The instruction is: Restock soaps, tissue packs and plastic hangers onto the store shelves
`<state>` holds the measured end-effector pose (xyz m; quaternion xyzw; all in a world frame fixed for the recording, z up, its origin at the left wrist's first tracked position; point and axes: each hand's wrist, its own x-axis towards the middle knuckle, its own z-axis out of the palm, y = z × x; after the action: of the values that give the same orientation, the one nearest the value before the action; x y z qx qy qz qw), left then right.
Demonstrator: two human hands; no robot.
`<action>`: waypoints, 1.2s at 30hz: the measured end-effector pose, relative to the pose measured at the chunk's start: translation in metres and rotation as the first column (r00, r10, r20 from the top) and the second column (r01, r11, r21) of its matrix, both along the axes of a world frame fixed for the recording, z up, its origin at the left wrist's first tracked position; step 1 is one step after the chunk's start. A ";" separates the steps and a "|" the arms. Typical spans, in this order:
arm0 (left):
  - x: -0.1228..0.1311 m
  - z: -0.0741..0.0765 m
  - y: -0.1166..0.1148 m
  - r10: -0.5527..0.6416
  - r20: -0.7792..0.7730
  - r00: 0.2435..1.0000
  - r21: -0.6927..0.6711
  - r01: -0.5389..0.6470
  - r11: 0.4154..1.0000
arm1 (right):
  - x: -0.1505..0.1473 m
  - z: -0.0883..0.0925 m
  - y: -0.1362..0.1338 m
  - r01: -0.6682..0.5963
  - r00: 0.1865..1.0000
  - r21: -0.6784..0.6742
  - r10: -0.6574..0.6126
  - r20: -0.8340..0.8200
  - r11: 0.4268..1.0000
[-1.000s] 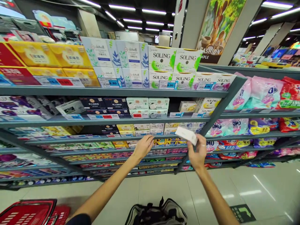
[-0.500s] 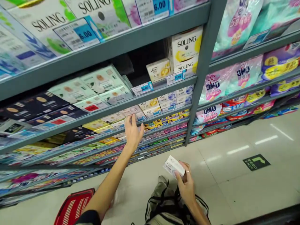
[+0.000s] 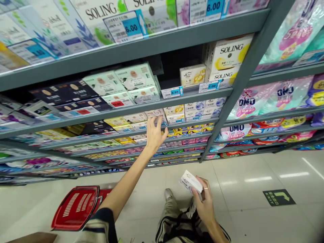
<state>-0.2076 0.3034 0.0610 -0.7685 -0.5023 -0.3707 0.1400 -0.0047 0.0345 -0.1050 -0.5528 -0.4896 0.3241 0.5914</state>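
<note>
My left hand (image 3: pixel 155 134) reaches out to a lower shelf, its fingers bent and apart, thumb held away to the right. Its fingertips are at the front of a pale pinkish box (image 3: pixel 155 113); whether they press on it I cannot tell. Right of that box stand stacked white-and-yellow boxes (image 3: pixel 174 112) and white boxes with blue-violet rings (image 3: pixel 195 108). Low over the floor, my right hand (image 3: pixel 204 199) grips a small white box (image 3: pixel 191 181) with dark lettering, between thumb and fingers.
Shelf edges with price tags run across above my left hand, a grey upright post (image 3: pixel 234 86) at their right. Bags of detergent (image 3: pixel 246 103) fill the racks beyond it. On the floor are a red basket (image 3: pixel 76 207) at left and a green exit sign (image 3: pixel 278 197) at right.
The view has swung left, so shelves and basket sit further right or show more fully. My left hand stays near the pinkish box, and the white box remains in my right hand.
</note>
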 end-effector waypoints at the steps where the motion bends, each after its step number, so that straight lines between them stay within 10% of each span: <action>1: 0.001 0.000 0.002 0.003 -0.004 1.000 -0.003 -0.003 1.000 | -0.001 0.000 -0.001 -0.005 1.000 0.000 0.005 0.002 1.000; 36: 0.010 0.013 0.019 0.136 -0.036 0.990 0.032 -0.135 0.990 | -0.011 0.001 -0.005 0.001 1.000 -0.005 -0.001 0.007 1.000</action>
<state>-0.1971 0.3221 0.0744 -0.7374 -0.5452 -0.3529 0.1858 -0.0156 0.0295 -0.1044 -0.5556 -0.4904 0.3230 0.5886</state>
